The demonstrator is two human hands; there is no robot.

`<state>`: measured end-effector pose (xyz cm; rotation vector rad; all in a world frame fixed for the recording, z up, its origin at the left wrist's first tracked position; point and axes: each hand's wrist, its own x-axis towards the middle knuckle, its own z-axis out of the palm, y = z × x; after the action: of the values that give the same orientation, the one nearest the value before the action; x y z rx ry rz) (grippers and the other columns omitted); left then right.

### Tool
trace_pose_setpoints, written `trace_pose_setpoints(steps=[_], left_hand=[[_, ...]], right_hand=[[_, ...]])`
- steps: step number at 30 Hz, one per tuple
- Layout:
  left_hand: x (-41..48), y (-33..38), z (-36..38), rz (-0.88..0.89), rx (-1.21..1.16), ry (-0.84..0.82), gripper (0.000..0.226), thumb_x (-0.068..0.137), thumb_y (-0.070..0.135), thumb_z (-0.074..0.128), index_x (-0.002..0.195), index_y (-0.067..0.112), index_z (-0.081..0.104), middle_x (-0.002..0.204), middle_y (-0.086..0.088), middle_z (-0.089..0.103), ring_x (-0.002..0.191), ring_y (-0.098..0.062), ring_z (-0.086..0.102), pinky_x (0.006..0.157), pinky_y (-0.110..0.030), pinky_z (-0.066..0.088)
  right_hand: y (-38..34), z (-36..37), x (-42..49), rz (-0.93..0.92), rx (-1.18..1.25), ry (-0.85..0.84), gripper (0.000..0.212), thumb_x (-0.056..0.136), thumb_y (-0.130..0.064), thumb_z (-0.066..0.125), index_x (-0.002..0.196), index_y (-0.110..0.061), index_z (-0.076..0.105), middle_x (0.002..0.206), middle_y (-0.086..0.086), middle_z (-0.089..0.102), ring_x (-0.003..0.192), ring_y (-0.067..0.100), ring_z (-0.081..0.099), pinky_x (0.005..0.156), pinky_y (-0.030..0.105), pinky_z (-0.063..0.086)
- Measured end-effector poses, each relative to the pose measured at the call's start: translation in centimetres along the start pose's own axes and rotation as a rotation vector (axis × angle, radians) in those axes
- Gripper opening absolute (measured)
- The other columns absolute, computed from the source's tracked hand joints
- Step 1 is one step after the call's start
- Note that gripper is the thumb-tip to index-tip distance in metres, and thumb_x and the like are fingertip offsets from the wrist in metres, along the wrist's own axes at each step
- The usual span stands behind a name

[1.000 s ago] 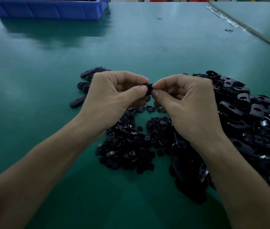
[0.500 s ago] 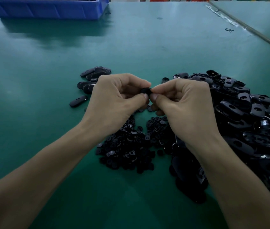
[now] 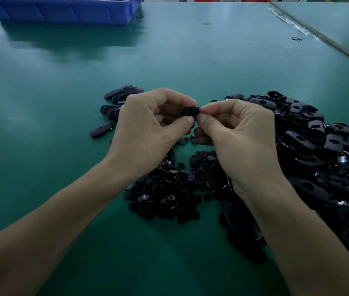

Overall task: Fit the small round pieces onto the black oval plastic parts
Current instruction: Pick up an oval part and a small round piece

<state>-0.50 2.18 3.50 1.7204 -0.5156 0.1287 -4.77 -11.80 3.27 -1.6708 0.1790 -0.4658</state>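
One black part [image 3: 189, 112] sits between curled fingers [image 3: 218, 106]; left hand [image 3: 148, 129], right hand [image 3: 242, 144] pinch it.

Left grip [image 3: 152, 127] and right grip [image 3: 239, 133] meet thumb to thumb, both pinching one black piece [image 3: 189, 111].

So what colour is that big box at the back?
Blue, seen clearest in the head view.

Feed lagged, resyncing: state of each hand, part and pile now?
left hand: pinches held part
right hand: pinches the same part
held part: black, lifted between both hands' fingertips; fit cannot tell
round pieces: loose heap below the hands
oval pile: large loose heap, right
oval group: small cluster beside left hand
bin: blue, far left
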Motion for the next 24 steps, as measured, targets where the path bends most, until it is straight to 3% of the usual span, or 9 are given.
trace_pose_setpoints(steps=[3,11,24], left_hand=[[0.08,0.05,-0.13,0.005,-0.022,-0.012,0.022,0.077,0.011,0.074,0.09,0.029,0.072,0.085,0.005,0.077,0.078,-0.014,0.075,0.075,-0.029,0.06],[0.28,-0.14,-0.31,-0.046,-0.11,-0.022,0.019,0.078,0.006,0.072,0.09,0.021,0.073,0.082,0.002,0.077,0.075,-0.016,0.075,0.072,-0.024,0.058],[0.14,-0.1,-0.25,-0.021,-0.047,-0.001,0.019,0.078,0.006,0.072,0.087,0.022,0.074,0.08,-0.002,0.077,0.076,-0.021,0.075,0.077,-0.036,0.062]], right_hand=[[-0.14,-0.1,0.01,-0.111,-0.141,0.035,0.015,0.084,-0.013,0.074,0.077,-0.026,0.07,0.069,-0.005,0.073,0.065,0.013,0.072,0.07,0.044,0.061],[-0.32,-0.3,-0.07,-0.158,-0.132,-0.028,0.018,0.084,-0.009,0.076,0.08,-0.026,0.073,0.071,-0.007,0.074,0.067,0.01,0.073,0.07,0.038,0.062],[-0.16,-0.31,-0.01,-0.21,-0.224,-0.021,0.02,0.085,-0.009,0.072,0.08,-0.028,0.071,0.068,-0.008,0.072,0.064,0.01,0.071,0.068,0.041,0.061]])
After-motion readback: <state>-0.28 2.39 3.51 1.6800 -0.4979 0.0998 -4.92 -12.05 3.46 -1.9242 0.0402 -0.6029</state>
